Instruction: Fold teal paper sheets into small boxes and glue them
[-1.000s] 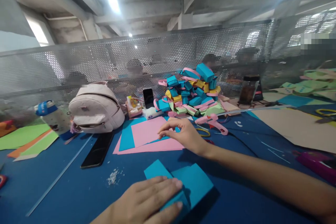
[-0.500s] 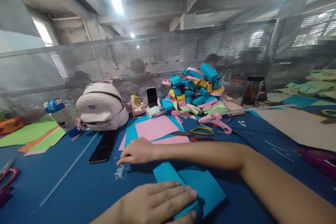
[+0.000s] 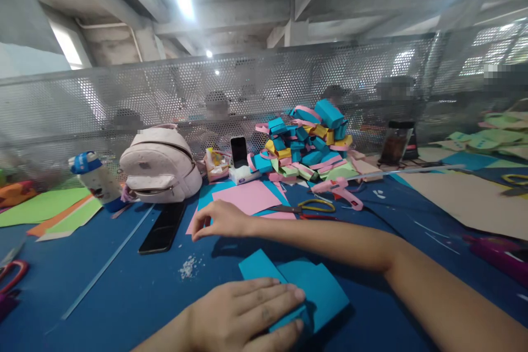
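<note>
A folded piece of blue paper [image 3: 317, 291] lies on the blue tabletop close in front of me, with one flap sticking up at its left. My left hand [image 3: 251, 311] rests over its near side, fingers laid across the fold and holding it. Reaching across beyond the paper, my right hand [image 3: 220, 219] hovers with bent fingers, thumb and fingertips drawn together. Whatever may be between them is too small to make out. Just nearer than that hand is a small heap of white crumbs [image 3: 188, 267]. Pink sheets [image 3: 247, 197] lie behind it.
A black phone [image 3: 162, 229], a pale backpack [image 3: 160, 168] and a bottle [image 3: 97, 181] are at the left. Behind rises a pile of blue, yellow and pink paper pieces [image 3: 311, 146]. Scissors [image 3: 315, 207] and a pink glue gun [image 3: 340, 191] with its cord lie right of centre.
My right hand has lifted away from the white crumbs and moved slightly back, its fingers more curled. My left hand stays on the blue paper, which has shifted slightly left in view.
</note>
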Motion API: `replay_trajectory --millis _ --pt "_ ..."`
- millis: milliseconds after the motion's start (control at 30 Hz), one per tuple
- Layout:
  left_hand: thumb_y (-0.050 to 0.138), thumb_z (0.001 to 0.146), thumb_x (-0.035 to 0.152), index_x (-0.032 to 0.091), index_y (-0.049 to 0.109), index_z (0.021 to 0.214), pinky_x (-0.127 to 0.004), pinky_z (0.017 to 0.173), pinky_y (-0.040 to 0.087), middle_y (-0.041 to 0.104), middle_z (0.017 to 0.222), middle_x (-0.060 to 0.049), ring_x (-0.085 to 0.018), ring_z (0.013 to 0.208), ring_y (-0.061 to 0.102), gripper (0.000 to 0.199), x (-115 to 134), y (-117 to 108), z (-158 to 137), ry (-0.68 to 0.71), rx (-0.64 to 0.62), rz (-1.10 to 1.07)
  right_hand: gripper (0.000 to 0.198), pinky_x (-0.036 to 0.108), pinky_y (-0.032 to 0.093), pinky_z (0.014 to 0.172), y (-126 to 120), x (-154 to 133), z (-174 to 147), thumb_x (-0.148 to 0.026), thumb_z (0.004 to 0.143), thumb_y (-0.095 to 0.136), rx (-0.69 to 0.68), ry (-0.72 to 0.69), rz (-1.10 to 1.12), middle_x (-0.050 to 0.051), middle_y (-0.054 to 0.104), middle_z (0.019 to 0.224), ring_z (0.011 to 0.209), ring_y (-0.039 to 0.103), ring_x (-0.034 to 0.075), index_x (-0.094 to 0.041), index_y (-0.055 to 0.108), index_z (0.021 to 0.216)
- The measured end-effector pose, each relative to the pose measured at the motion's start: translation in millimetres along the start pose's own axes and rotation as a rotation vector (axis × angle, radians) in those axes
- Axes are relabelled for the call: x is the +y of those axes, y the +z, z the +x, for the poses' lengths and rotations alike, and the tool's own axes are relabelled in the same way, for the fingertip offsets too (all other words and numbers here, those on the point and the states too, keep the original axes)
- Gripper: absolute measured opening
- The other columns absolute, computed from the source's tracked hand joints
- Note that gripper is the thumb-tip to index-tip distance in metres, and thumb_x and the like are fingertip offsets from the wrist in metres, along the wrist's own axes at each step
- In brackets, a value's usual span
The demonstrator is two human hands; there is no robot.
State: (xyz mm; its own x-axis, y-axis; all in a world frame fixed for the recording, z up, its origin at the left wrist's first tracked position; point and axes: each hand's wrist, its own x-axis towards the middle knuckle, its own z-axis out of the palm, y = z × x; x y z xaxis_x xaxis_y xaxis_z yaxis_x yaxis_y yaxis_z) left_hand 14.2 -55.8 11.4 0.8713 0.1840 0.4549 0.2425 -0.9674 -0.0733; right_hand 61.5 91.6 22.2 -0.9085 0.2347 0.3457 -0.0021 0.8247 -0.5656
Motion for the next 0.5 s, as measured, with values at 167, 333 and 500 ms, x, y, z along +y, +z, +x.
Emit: replay_trajectory --millis 167,333,500 --pt "0.068 0.086 0.033 0.022 0.044 0.142 -0.033 0.098 0.053 0.061 0.133 -0.015 -0.025 0.120 0.061 0.062 -8 14 -14 -0.269 0.270 -0.018 0.033 0.022 0.046 0.063 -29 -6 -33 -0.041 0.093 0.056 0.175 0.069 0.384 0.000 0.065 0.063 0.060 0.063 0.012 -0.015 0.064 0.075" --pt "0.068 0.086 0.027 0.025 0.057 0.129 -0.035 0.099 0.052 0.066 0.129 -0.010 -0.026 0.120 0.062 0.045 -21 18 -27 -0.772 0.542 -0.111 0.024 0.026 0.049 0.068 -67 4 -82 -0.035 0.096 0.051 0.265 0.134 0.460 0.004 0.070 0.076 0.069 0.066 0.014 -0.015 0.065 0.096" --pt "0.067 0.087 0.028 0.025 0.053 0.131 -0.036 0.095 0.053 0.063 0.132 -0.009 -0.027 0.124 0.058 0.047 -33 16 -26 -0.936 0.676 -0.181 0.047 0.030 0.049 0.076 -85 18 -131 -0.050 0.101 0.035 0.354 0.236 0.510 0.011 0.072 0.099 0.091 0.067 0.017 -0.015 0.066 0.103"
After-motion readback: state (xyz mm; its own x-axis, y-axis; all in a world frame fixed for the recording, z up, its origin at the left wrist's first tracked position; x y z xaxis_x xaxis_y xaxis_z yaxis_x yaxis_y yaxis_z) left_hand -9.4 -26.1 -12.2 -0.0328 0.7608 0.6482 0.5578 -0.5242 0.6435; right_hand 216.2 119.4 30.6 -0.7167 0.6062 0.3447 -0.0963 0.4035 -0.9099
